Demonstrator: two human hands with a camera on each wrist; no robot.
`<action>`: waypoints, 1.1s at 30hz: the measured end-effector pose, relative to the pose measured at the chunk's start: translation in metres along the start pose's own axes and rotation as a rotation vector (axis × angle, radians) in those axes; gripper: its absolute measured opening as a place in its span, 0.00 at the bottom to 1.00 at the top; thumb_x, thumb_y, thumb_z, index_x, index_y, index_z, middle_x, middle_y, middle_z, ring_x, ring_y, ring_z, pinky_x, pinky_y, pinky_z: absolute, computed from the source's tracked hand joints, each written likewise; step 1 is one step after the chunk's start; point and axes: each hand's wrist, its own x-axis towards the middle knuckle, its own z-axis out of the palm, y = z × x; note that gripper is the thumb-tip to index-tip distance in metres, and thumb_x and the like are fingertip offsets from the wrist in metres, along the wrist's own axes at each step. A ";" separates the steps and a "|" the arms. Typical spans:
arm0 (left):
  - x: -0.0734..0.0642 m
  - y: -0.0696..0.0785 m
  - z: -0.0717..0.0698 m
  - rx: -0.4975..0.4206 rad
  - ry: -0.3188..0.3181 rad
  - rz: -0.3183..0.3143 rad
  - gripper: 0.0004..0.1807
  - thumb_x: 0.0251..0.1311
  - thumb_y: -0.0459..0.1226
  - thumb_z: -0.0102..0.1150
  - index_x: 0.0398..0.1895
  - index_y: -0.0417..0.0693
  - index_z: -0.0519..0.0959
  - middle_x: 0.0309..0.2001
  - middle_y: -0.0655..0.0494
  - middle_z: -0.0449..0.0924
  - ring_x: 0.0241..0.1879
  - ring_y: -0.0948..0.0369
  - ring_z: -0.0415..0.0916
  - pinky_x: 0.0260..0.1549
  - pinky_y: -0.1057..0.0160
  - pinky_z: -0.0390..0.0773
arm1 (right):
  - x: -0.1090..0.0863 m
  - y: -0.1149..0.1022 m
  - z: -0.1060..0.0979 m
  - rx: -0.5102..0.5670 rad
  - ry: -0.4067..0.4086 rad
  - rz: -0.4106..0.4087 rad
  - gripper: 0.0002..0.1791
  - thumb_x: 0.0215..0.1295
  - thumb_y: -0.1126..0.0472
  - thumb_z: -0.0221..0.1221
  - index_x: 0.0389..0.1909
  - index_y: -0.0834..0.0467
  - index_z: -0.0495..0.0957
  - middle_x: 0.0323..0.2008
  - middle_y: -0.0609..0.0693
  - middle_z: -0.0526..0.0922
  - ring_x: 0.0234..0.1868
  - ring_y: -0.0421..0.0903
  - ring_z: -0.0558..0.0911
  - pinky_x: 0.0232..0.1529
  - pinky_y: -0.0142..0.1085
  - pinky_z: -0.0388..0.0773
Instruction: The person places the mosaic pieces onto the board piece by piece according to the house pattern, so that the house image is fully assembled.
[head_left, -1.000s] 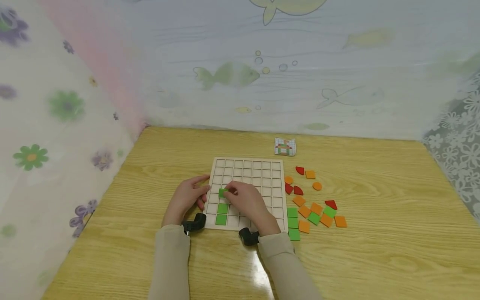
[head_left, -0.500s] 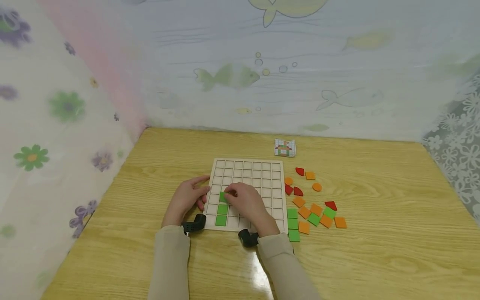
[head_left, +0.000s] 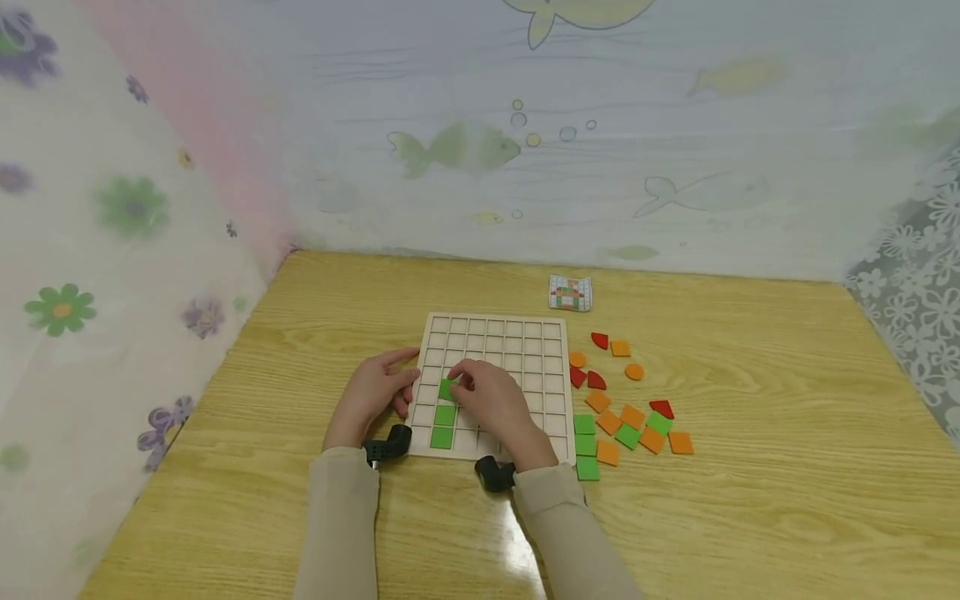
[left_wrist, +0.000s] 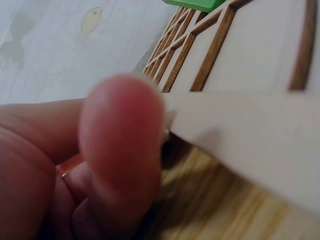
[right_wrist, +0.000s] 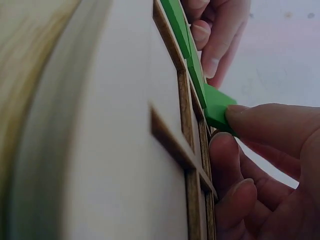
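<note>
Pinching: fingers of the right hand point(head_left: 491, 404), drawn almost together, with one green square tile point(head_left: 446, 389) caught at their tips by its right-hand side. Tile located left of those fingers, over the board point(head_left: 497, 343), second column from the left, third cell up from the near edge. Long axis: none, the tile being square; in the right wrist view it stands tilted to the board's surface, and whether its low edge touches the grid cannot be told.

Two seated green tiles point(head_left: 445, 415): nearer the person than the pinching fingertips, lying flat in the same column, in a line running toward the person. Governing relation, by judgement: held tile beyond that line and in step with it, its tilt the thing still to be squared to the cell.

Left hand point(head_left: 375, 392): across the tile from the right fingers, at the board's left edge; thumb and forefinger spread apart, other fingers loosely bent, no tile in hold, thumb tip at the rim. Right hand the nearer, being in contact.

Loose tiles point(head_left: 585, 447), green, orange and red: right of both sets of fingers, on the table point(head_left: 225, 467). Pattern card point(head_left: 570, 293): farther off, beyond the right fingers and to their right
</note>
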 end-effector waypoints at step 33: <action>0.001 0.000 -0.001 0.005 -0.006 0.000 0.22 0.59 0.41 0.54 0.58 0.59 0.68 0.18 0.47 0.75 0.13 0.53 0.73 0.22 0.57 0.76 | 0.001 0.012 -0.011 0.149 -0.133 -0.027 0.08 0.61 0.52 0.53 0.39 0.46 0.78 0.33 0.38 0.76 0.35 0.37 0.74 0.38 0.33 0.70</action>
